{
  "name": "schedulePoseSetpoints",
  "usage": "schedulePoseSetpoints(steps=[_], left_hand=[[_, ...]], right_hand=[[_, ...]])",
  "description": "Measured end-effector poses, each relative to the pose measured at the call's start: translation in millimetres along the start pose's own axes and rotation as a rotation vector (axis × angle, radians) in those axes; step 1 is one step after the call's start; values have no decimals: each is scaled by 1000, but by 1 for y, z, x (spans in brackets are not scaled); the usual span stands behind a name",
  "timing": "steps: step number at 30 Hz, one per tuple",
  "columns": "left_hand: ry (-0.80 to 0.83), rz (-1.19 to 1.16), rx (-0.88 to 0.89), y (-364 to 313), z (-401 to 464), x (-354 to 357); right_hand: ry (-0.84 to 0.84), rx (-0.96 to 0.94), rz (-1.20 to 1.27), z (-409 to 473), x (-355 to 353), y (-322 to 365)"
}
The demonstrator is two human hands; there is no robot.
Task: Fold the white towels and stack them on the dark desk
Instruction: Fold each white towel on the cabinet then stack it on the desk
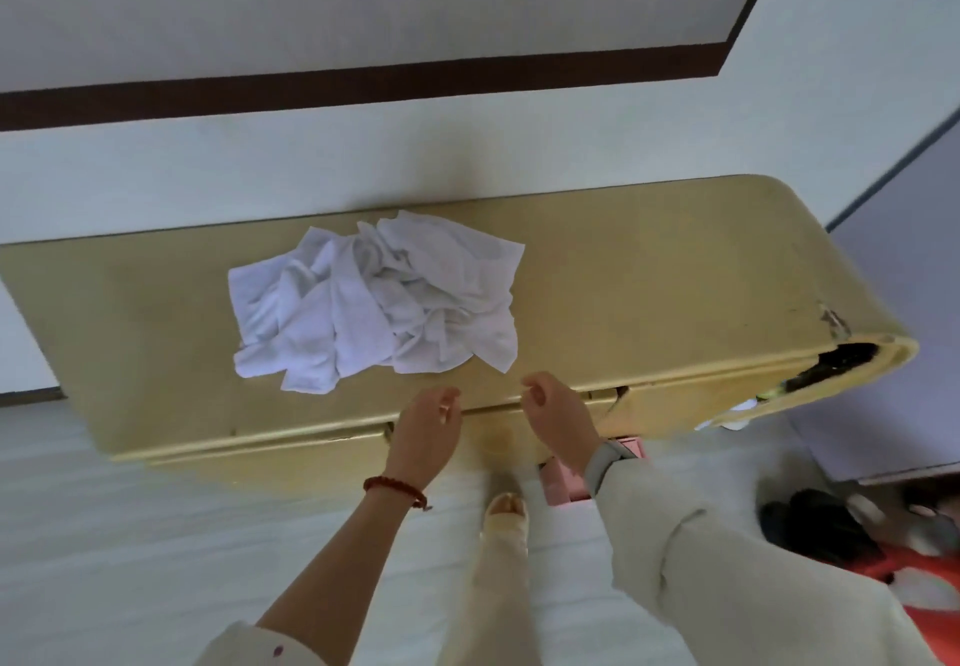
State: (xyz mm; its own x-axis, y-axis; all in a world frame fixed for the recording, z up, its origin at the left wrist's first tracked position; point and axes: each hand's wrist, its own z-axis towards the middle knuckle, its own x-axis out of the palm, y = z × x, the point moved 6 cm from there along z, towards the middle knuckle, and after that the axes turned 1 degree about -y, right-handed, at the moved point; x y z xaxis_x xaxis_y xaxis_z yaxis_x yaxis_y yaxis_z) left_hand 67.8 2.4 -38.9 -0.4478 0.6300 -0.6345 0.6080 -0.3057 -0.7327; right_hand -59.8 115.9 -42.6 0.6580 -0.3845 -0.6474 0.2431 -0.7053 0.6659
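Observation:
A crumpled heap of white towels (376, 299) lies on a yellowish desk top (649, 270), left of its middle. My left hand (426, 431) hovers over the desk's front edge, just below the heap, with its fingers loosely curled and nothing in it. My right hand (558, 418) is beside it to the right, close to the heap's lower right corner, fingers also loosely curled and holding nothing. Neither hand touches the towels.
The desk stands against a pale wall with a dark band (363, 88). Its right front corner (836, 353) is chipped and dark. Below are a white floor, my foot (506, 509), a pink box (561, 483), and dark shoes (821, 525) at the right.

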Motion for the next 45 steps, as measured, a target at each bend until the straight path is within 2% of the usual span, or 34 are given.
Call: schedulePoseSetpoints(steps=[3,6,10,14,19,22,26,31,35,39,42,45], left_hand=[[-21,-9,-39,-4,45,4],[-35,-24,-86,-6,79,7],[-21,65,-79,-10,112,9],[-8,233,-28,-30,137,17],[-237,277,143,-95,157,24],[-366,238,188,-139,163,26],[-422,204,247,-197,168,44],[-384,149,190,-261,171,96],[-345,132,85,-300,180,124],[-334,155,98,-341,201,132],[-463,119,181,-375,208,120],[-614,124,288,-398,201,105]], right_hand=[[9,59,38,57,1,4],[131,112,16,101,14,3],[184,64,-94,134,24,8],[210,-164,-81,147,0,34],[284,-473,-158,157,-76,62],[223,-542,-114,169,-135,62],[93,-638,-58,185,-219,43],[-6,-625,-92,209,-323,-14],[-126,-606,-233,232,-401,-55],[-265,-595,-262,250,-461,-69],[-392,-656,-217,253,-491,-64],[-446,-720,-156,245,-507,-61]])
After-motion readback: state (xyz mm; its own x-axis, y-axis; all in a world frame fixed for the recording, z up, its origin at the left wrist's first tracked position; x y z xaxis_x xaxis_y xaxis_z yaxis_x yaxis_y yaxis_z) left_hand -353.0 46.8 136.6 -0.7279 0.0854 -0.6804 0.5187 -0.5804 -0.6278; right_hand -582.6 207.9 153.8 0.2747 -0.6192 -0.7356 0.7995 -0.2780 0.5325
